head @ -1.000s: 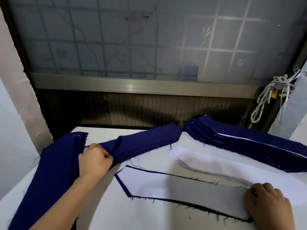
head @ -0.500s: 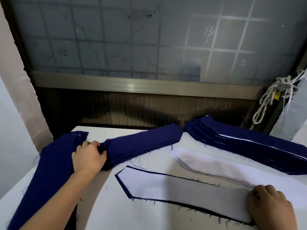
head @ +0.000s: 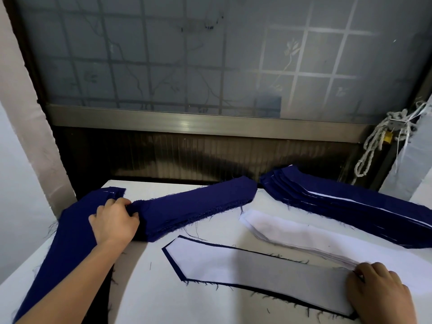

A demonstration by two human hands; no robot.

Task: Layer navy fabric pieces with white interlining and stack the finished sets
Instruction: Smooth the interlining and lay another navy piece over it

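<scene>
left hand (head: pixel 114 223): fingers curled into the navy pile (head: pixel 198 206), clamped on a bunched fold at its middle, at the left of the table (head: pixel 187 302).
right hand (head: pixel 379 292): knuckles up at the near right, fingertips (head: pixel 357 272) curled at the spot where the near end of the white interlining stack (head: pixel 292 230) meets the layered set (head: pixel 245 265); cannot tell whether it pinches a sheet or only rests there.
navy pile: long loose pieces with frayed edges, one end running toward the back centre, the other hanging over the near left edge of the table.
layered set: one navy piece lying flat in the centre with a white piece on top, a thin navy border showing all round.
white interlining stack: just behind the layered set, slanting from the centre to the right hand.
finished stack (head: pixel 339 202): at the back right, fanned navy layers with thin white edges between.
behind: a frosted window (head: pixel 187 54) with a grid, and a knotted white cord (head: pixel 374 141) at the right.
</scene>
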